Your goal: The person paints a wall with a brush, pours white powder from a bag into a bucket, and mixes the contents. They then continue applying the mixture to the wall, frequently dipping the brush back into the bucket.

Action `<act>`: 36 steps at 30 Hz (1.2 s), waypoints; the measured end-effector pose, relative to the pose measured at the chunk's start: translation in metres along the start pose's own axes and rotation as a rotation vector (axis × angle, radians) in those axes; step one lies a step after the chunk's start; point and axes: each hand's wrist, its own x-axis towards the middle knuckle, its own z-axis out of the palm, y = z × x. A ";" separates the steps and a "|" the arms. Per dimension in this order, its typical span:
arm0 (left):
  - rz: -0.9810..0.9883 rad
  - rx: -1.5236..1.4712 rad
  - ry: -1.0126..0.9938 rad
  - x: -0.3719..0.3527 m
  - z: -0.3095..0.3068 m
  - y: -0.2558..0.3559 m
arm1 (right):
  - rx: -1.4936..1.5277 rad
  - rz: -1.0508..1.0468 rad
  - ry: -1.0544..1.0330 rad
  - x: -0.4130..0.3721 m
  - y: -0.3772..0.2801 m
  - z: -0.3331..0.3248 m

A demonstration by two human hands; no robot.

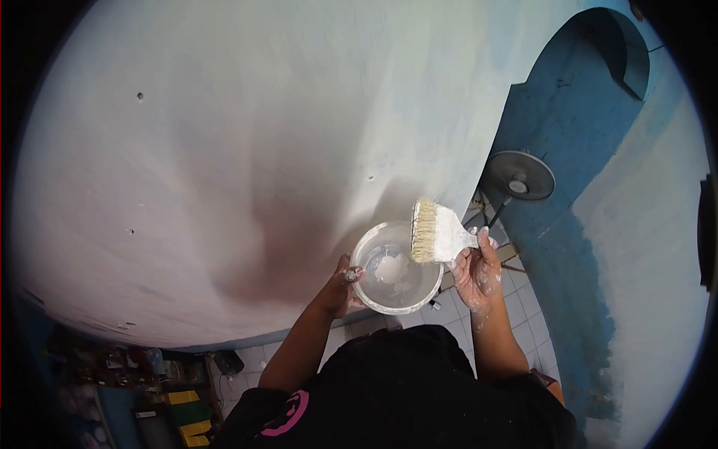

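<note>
My left hand (345, 288) grips the rim of a white plastic bucket (361, 289), thumb over the edge and fingers around the outside. White paint (392, 267) lies in a small pool at the bucket's bottom. A wide paintbrush (449, 233) with pale bristles is in my right hand (480, 275), which is closed around its handle. The bristles point left, over the right side of the bucket's rim. White paint spots the right hand and wrist.
A large whitish wall (247, 135) with small holes rises in front. At the right stand a fan (518, 176) and a partly whitened blue wall (576, 150). Cluttered shelves (112, 367) sit lower left, and white floor tiles (523, 314) show below.
</note>
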 end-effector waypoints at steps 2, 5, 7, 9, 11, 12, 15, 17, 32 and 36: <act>0.003 -0.020 -0.025 0.003 0.001 0.002 | 0.035 -0.035 -0.065 -0.001 -0.003 0.010; 0.034 -0.018 -0.083 -0.002 0.007 0.007 | 0.035 -0.144 -0.172 -0.009 -0.012 0.044; 0.051 0.016 -0.132 -0.005 0.004 0.011 | 0.023 -0.254 -0.278 -0.014 -0.016 0.061; 0.079 0.036 -0.142 -0.010 0.010 0.018 | -0.004 -0.377 -0.355 -0.017 -0.021 0.071; 0.106 0.051 -0.192 0.001 0.001 0.009 | -0.131 -0.478 -0.436 -0.018 -0.024 0.087; 0.113 0.062 -0.199 0.005 -0.006 0.004 | -0.209 -0.555 -0.508 -0.010 -0.033 0.069; 0.125 0.108 -0.197 0.017 -0.013 -0.004 | -0.532 -1.042 -0.445 0.003 -0.060 0.060; 0.112 0.129 -0.197 0.011 0.000 0.004 | -0.780 -1.230 -0.447 0.006 -0.093 0.075; 0.006 0.137 -0.210 0.011 -0.004 0.017 | -1.951 -2.026 -0.606 0.025 -0.175 0.302; -0.042 0.099 -0.220 0.013 -0.005 0.017 | -2.333 -1.669 -0.702 0.033 -0.174 0.245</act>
